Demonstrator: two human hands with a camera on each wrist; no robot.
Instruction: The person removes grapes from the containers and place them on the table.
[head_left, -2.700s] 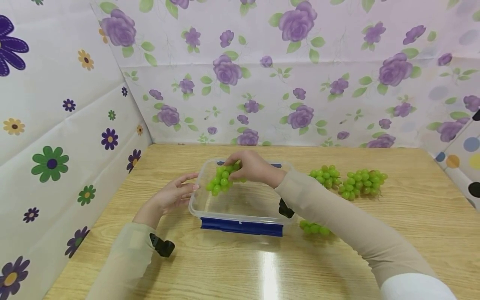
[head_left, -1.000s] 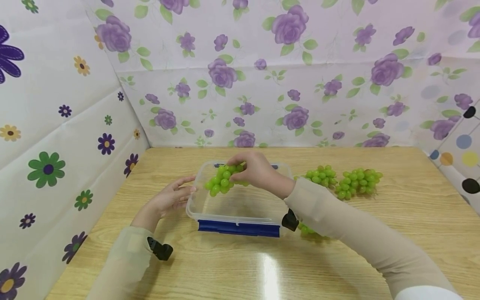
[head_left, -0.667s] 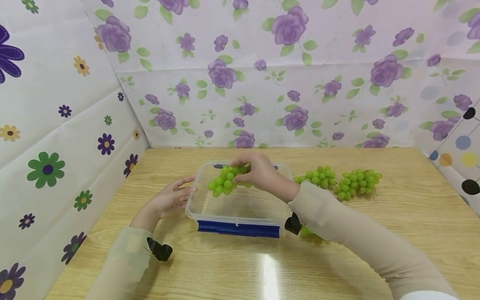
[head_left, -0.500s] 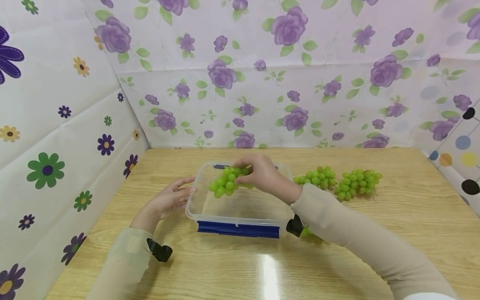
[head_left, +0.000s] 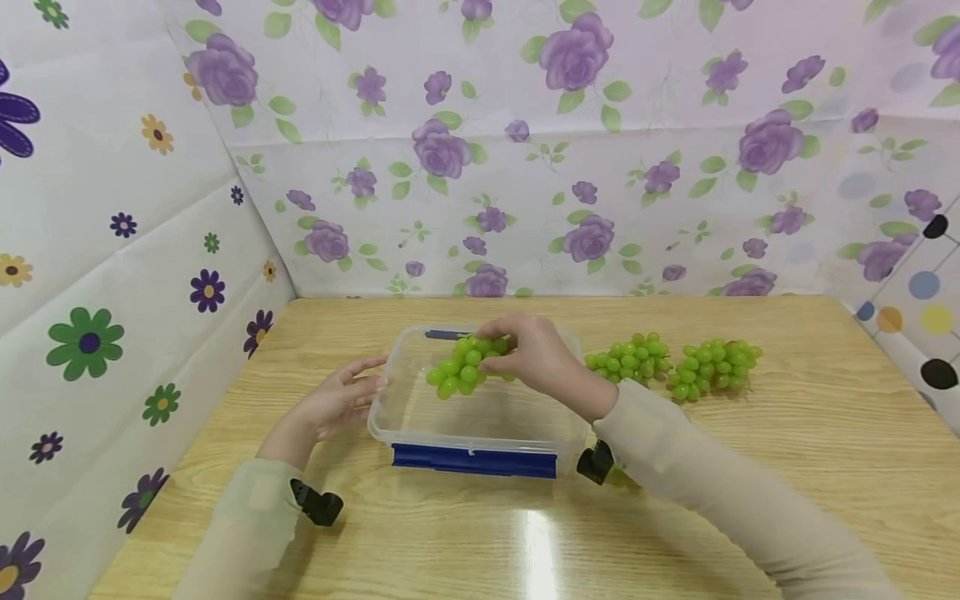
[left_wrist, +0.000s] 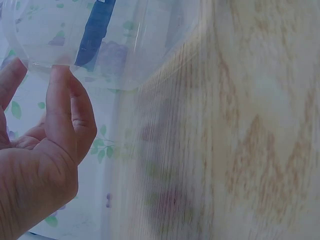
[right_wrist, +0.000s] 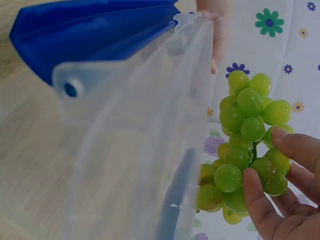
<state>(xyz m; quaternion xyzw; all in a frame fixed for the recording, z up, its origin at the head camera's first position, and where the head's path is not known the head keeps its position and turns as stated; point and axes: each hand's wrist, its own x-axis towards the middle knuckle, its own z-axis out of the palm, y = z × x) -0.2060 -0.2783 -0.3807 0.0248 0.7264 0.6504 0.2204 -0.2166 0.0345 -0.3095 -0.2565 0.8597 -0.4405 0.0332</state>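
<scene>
A bunch of green grapes (head_left: 459, 371) hangs over the clear plastic box (head_left: 480, 440) with blue latches. My right hand (head_left: 543, 358) pinches it from above between thumb and fingers; the right wrist view shows the thumb and fingertips on the grapes (right_wrist: 242, 112), beside the box wall. At the box's left end is my left hand (head_left: 326, 406), fingers extended. In the left wrist view the left hand's (left_wrist: 55, 155) fingertips touch the edge of the clear box. The palm of my right hand is mostly out of sight in its wrist view.
Right of the box lie two more bunches of green grapes, a nearer one (head_left: 630, 358) and a farther one (head_left: 716, 367). Another bunch (head_left: 626, 477) is mostly hidden under my right forearm. Flowered cloth walls (head_left: 637, 167) rise behind the wooden table (head_left: 420, 533).
My right hand, with the bunch of grapes in it, has shifted a little to the right and toward me, still over the box. My left hand stays at the box's left end.
</scene>
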